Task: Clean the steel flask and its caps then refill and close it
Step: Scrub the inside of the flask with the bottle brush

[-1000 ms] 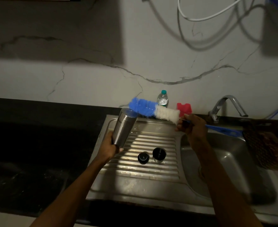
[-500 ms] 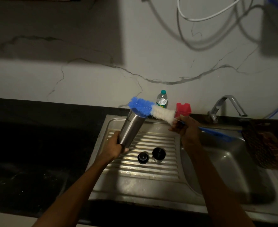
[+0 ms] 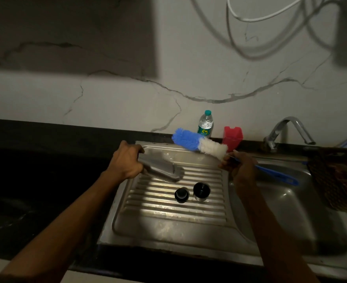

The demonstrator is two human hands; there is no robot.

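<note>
My left hand (image 3: 125, 160) grips the steel flask (image 3: 160, 169) low over the ridged part of the sink (image 3: 168, 225). The flask is tipped, mouth down toward the two caps (image 3: 191, 194). My right hand (image 3: 239, 167) holds the brush (image 3: 199, 143), pointing toward the back left corner.

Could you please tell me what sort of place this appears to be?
Most likely a home kitchen: a steel sink with ribbed drainboard, a tap above it, set in a dark counter.
</note>
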